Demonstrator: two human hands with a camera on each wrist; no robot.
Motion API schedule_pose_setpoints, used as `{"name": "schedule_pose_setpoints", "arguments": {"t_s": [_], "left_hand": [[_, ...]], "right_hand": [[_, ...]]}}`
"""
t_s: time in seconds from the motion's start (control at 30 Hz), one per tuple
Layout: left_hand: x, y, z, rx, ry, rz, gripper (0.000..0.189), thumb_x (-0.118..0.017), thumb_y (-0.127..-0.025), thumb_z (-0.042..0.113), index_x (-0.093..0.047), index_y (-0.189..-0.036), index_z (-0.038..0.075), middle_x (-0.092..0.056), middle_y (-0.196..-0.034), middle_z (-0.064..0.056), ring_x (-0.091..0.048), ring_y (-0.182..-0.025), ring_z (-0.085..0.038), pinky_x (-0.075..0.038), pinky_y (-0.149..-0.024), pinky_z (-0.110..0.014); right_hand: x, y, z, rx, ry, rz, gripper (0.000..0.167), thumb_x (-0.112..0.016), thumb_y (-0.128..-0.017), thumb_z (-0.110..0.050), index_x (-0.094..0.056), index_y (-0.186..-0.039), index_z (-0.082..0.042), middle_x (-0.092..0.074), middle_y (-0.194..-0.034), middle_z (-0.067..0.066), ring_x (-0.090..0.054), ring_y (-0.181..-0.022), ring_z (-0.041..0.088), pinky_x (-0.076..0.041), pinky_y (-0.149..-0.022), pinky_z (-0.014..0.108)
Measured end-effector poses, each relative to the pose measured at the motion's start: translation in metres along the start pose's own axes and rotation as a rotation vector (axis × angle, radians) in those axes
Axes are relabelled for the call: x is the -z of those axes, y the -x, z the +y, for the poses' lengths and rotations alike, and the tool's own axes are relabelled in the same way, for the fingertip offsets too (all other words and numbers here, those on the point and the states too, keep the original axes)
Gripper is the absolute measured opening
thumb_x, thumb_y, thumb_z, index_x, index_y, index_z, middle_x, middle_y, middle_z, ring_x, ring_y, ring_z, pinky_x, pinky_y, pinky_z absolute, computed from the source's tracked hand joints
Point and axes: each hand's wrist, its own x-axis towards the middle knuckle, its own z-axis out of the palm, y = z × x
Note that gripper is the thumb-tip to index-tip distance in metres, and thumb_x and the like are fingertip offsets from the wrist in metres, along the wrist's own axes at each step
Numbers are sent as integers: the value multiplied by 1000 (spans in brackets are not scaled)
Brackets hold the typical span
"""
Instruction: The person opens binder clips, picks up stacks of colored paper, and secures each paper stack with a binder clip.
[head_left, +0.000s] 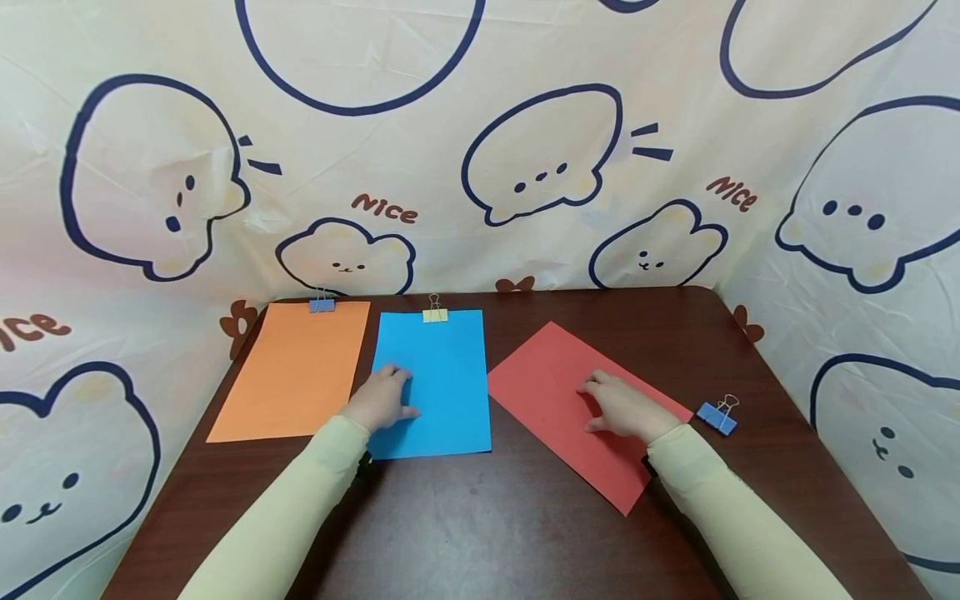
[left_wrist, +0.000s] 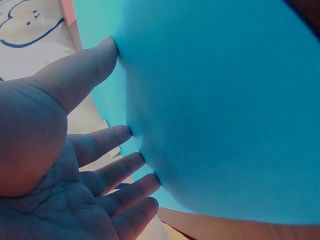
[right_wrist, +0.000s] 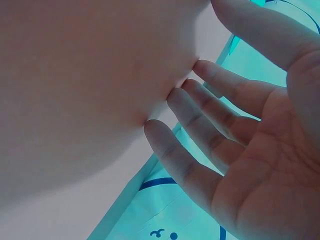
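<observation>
A blue sheet of paper (head_left: 450, 383) lies mid-table, with a pale yellow binder clip (head_left: 435, 316) on its far edge. My left hand (head_left: 381, 398) rests its spread fingertips on the left part of that sheet; the left wrist view shows thumb and fingers (left_wrist: 105, 142) touching the blue surface. To the right lies a red sheet of paper (head_left: 543, 375), turned at an angle, with no clip on it. My right hand (head_left: 618, 406) touches the red sheet with its fingertips, the fingers (right_wrist: 200, 120) apart and slightly bent in the right wrist view. Neither hand grips anything.
An orange sheet (head_left: 292, 375) lies at the left with a blue binder clip (head_left: 322, 306) on its far edge. Another blue binder clip (head_left: 717, 417) lies loose beside the red sheet's right corner. Cartoon-printed cloth (head_left: 540, 250) hangs behind and beside the dark brown table (head_left: 465, 533).
</observation>
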Motion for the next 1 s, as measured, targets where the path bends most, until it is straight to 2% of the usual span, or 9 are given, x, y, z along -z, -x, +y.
{"name": "schedule_pose_setpoints", "arguments": {"t_s": [0.7,1.0], "left_hand": [[3,-4,-7,43,51,10,65,-76,-95,27,-49,-148,-1,-41,-152,-29,-50,-136,-46,-47,-108,-58],[3,-5,-12,34,14,34,62,-75,-97,27,-51,-147,-2,-44,-150,-30,-44,-139,-47,-44,-111,-59]], "right_hand": [[-1,-1,2,10,1,8,62,-86,-85,-24,-62,-138,0,-54,-136,19,-56,-124,35,-52,-105,48],[0,0,0,13,5,3,62,-85,-86,-25,-62,-138,0,-54,-136,19,-56,-124,35,-51,-105,49]]}}
